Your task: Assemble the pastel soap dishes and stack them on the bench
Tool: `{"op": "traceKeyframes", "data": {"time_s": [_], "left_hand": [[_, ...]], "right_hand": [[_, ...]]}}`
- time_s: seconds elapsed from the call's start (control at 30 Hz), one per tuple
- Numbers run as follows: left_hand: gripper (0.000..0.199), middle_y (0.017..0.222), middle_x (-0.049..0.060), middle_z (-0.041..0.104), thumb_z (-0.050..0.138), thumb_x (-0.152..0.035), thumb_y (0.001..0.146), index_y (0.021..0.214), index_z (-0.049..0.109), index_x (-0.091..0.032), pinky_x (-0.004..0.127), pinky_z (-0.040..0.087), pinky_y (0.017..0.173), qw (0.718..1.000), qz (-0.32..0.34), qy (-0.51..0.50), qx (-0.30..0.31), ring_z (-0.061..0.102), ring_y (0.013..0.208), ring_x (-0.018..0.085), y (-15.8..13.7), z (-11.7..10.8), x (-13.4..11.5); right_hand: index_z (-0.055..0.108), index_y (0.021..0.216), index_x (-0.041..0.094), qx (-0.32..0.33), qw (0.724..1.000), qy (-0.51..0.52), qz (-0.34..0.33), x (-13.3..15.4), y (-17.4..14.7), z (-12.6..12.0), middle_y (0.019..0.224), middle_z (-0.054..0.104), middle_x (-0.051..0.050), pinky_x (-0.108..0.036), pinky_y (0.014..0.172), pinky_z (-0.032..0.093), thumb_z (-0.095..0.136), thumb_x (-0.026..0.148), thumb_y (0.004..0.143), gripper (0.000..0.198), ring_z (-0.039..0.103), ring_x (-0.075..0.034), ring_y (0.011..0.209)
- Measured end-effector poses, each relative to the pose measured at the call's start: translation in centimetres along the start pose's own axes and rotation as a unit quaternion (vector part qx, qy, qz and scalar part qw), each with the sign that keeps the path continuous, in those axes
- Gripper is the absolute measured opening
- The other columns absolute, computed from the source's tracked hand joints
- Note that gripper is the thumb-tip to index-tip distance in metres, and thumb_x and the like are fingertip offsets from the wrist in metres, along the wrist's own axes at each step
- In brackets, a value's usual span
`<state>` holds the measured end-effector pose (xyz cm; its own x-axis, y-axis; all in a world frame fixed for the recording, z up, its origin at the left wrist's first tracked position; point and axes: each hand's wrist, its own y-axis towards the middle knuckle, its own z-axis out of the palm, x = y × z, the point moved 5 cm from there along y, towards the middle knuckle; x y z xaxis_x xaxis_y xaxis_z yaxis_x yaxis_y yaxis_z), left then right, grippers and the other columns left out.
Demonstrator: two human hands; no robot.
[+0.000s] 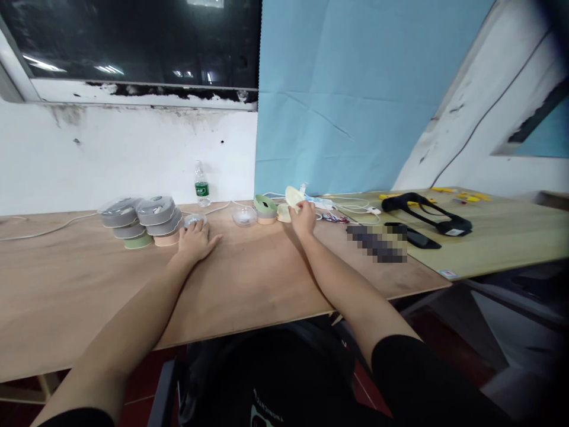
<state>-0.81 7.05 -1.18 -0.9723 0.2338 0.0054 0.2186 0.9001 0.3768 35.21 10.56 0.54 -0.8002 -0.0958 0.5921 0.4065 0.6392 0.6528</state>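
My right hand (303, 218) is closed on a cream round piece (293, 196), held tilted above the table. Below it, partly hidden, lies another cream round piece (283, 213). To its left, a green ring-shaped piece (265, 204) sits on a peach one (267, 219). A clear round plastic cover (244, 216) lies beside these. My left hand (194, 242) rests on the table, thumb spread out, fingertips at a small clear-and-white round item (194, 220). Left of that hand stand two stacks of round containers (156, 210), grey on top, with green and peach at the bottom.
A water bottle (201, 185) with a green label stands against the wall. White cables (355, 207) run along the back. On the right lie a black strap-like headgear (427, 213), a black flat object (418, 237), a pixelated dark patch and small yellow pieces (471, 196).
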Motion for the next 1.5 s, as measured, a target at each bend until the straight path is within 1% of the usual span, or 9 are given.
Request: {"op": "traceKeyframes", "data": {"time_s": [0.17,0.27,0.43,0.57,0.77,1.0,1.2,1.37,1.5], "left_hand": [[0.076,0.153,0.02,0.027,0.028,-0.066,0.089,0.144,0.038,-0.015,0.059,0.02,0.106,1.0,-0.026,0.001,-0.002,0.02,0.141,0.04,0.3,0.9,0.4],[0.077,0.154,0.02,0.026,0.031,-0.064,0.089,0.146,0.033,-0.013,0.057,0.018,0.108,0.999,-0.017,-0.006,-0.042,0.016,0.143,0.038,0.2,0.2,0.0],[0.07,0.148,0.017,0.038,0.035,-0.061,0.09,0.145,0.035,-0.016,0.05,0.028,0.106,0.991,0.107,-0.06,-0.06,0.032,0.136,0.034,-0.5,-1.3,-2.7],[0.059,0.135,0.012,0.053,0.039,-0.061,0.089,0.13,0.055,-0.023,0.043,0.038,0.097,0.962,0.251,-0.102,0.036,0.049,0.122,0.03,-1.9,-0.6,-6.0],[0.049,0.107,0.009,0.067,0.042,-0.06,0.088,0.105,0.07,-0.024,0.042,0.037,0.089,0.953,0.281,-0.107,0.037,0.057,0.103,0.027,-2.6,-1.3,-7.7],[0.046,0.096,0.008,0.069,0.043,-0.058,0.089,0.092,0.072,-0.022,0.042,0.035,0.089,0.953,0.268,-0.134,0.036,0.057,0.098,0.025,-2.5,-1.7,-7.4],[0.051,0.122,0.011,0.06,0.043,-0.054,0.09,0.127,0.056,-0.021,0.044,0.036,0.095,0.966,0.2,-0.16,-0.04,0.052,0.114,0.029,-2.0,-2.1,-6.3],[0.075,0.125,0.013,0.057,0.045,-0.053,0.09,0.15,0.017,-0.017,0.038,0.042,0.089,0.957,0.1,-0.241,-0.13,0.06,0.093,0.022,-1.9,-3.6,-4.5],[0.062,0.098,0.007,0.068,0.04,-0.045,0.093,0.146,0.03,-0.015,0.033,0.044,0.082,0.959,0.109,-0.246,-0.086,0.062,0.079,0.019,-2.0,-3.7,-4.6]], "right_hand": [[0.05,0.098,0.019,0.053,0.982,0.18,0.016,2.6,-0.8,-0.1,0.083,0.057,-0.005,-0.03,0.068,0.049,0.038,0.053,0.09,0.037,0.057,-0.019,0.075],[0.052,0.099,0.019,0.235,0.94,0.239,0.071,3.8,-2.5,2.4,0.066,0.056,-0.001,-0.027,0.052,0.047,0.032,0.051,0.092,0.039,0.053,-0.015,0.054],[0.06,0.076,0.015,0.526,0.848,0.059,0.012,4.5,-6.0,4.8,0.057,0.057,-0.004,-0.028,0.051,0.043,0.059,0.055,0.079,0.04,0.05,-0.014,0.05],[0.06,0.069,0.016,0.417,0.906,-0.024,-0.067,4.7,-5.2,4.1,0.068,0.061,-0.006,-0.031,0.067,0.047,0.072,0.059,0.066,0.045,0.059,-0.021,0.071],[0.053,0.125,0.017,0.173,0.97,0.044,-0.165,5.3,-2.9,4.1,0.13,0.054,-0.012,-0.038,0.098,0.042,0.054,0.037,0.085,0.045,0.05,-0.025,0.119],[0.051,0.128,0.02,0.177,0.975,0.023,-0.134,4.4,-2.7,5.1,0.127,0.053,-0.011,-0.039,0.096,0.043,0.061,0.027,0.077,0.053,0.052,-0.026,0.115],[0.055,0.115,0.018,0.097,0.983,0.107,-0.114,6.1,-2.9,1.2,0.112,0.059,-0.01,-0.032,0.084,0.046,0.052,0.037,0.085,0.035,0.056,-0.022,0.099],[0.048,0.127,0.02,0.199,0.957,0.19,-0.097,7.8,-4.3,0.7,0.09,0.064,-0.003,-0.026,0.066,0.044,0.04,0.052,0.091,0.049,0.057,-0.016,0.072],[0.064,0.096,0.018,0.274,0.943,0.132,-0.136,8.6,-5.1,1.6,0.077,0.064,-0.003,-0.026,0.062,0.041,0.039,0.055,0.091,0.044,0.056,-0.017,0.068]]}}
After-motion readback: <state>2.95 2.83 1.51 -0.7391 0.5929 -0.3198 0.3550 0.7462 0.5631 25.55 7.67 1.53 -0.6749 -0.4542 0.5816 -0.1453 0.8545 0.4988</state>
